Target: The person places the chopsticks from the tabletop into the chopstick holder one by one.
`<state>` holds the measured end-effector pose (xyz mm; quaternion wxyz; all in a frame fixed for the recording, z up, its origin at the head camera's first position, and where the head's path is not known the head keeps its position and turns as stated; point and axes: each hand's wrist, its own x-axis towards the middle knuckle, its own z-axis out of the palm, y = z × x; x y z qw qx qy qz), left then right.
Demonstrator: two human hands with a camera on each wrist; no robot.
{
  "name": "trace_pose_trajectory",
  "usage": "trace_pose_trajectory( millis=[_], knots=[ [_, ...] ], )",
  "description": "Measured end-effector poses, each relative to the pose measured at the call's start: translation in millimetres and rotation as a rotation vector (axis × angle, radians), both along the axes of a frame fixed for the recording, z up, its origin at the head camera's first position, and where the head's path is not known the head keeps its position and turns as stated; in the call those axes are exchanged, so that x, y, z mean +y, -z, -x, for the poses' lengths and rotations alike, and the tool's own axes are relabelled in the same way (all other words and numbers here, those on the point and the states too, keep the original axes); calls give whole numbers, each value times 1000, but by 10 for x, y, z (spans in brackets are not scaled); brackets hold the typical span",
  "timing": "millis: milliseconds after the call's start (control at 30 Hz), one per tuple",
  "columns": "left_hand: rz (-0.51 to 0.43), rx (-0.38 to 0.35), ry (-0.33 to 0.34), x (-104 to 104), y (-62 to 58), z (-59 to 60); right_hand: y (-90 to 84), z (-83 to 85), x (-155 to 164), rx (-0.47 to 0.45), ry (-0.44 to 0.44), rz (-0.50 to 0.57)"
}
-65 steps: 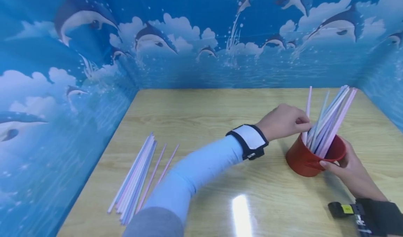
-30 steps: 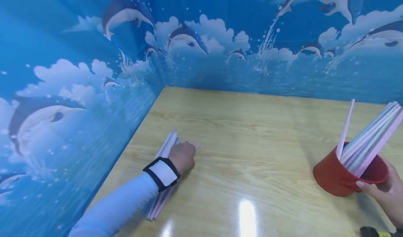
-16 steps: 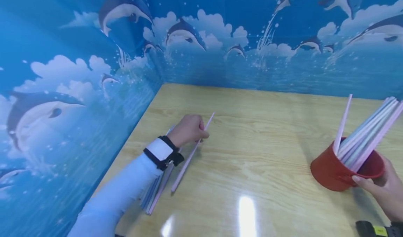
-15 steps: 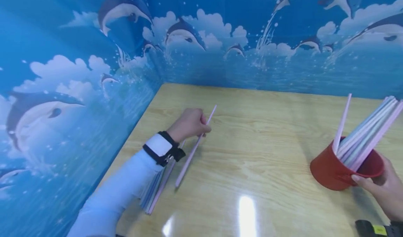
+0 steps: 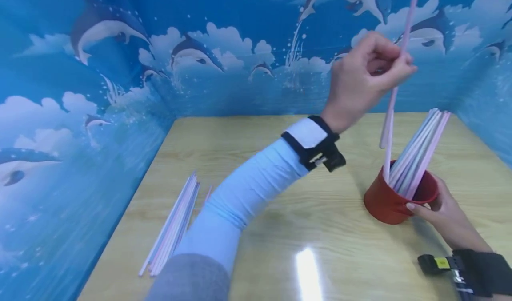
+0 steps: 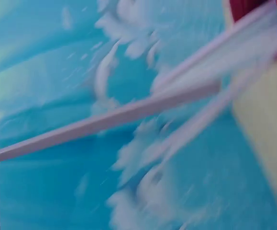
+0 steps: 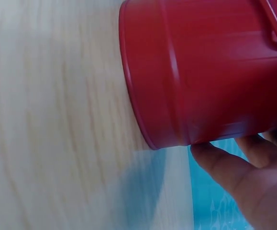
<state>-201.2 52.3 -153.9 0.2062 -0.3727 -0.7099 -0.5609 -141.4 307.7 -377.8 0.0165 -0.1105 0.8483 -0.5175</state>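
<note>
A pink straw [image 5: 394, 87] stands nearly upright in the air, pinched between the thumb and curled fingers of the left hand [image 5: 366, 76]. Its top end reaches well above that hand, and its lower end dips just inside the rim of the red cup [image 5: 390, 201] below. In the left wrist view the same straw [image 6: 105, 124] runs as a blurred pale-pink bar from the fingers toward the cup's mouth.

The red cup stands on the worktop [image 5: 280, 158] straight under the left hand. A bundle of pale straws [image 5: 418, 152], pink, white and light blue, already sits in it and leans away from the held straw toward the person's right.

The right hand [image 5: 442, 216] wraps the cup's near side, with the thumb laid on the rim and the fingers curled round the wall. The right wrist view shows the red cup [image 7: 205, 72] close up, fingers [image 7: 229, 170] against its base edge and a thin handle on its side.

Well off to the left of both hands, beyond the light-blue sleeve [image 5: 248, 190], a loose pile of straws [image 5: 172, 225] lies flat on the worktop near the wall with dolphin pictures [image 5: 80, 114]. Both wrists carry dark straps.
</note>
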Motion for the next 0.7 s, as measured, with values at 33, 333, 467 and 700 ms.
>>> trace_pose_trajectory(
  millis=[33, 333, 467, 700],
  knots=[
    [18, -15, -2, 120, 66, 14, -15, 0, -12, -2, -6, 9],
    [276, -227, -70, 737, 838, 249, -53, -3, -52, -8, 23, -4],
    [303, -267, -68, 767, 1141, 303, -63, -6, -46, -22, 16, -8],
    [494, -327, -46, 808, 1290, 233, -64, -9, -3, -37, 29, -52]
  ],
)
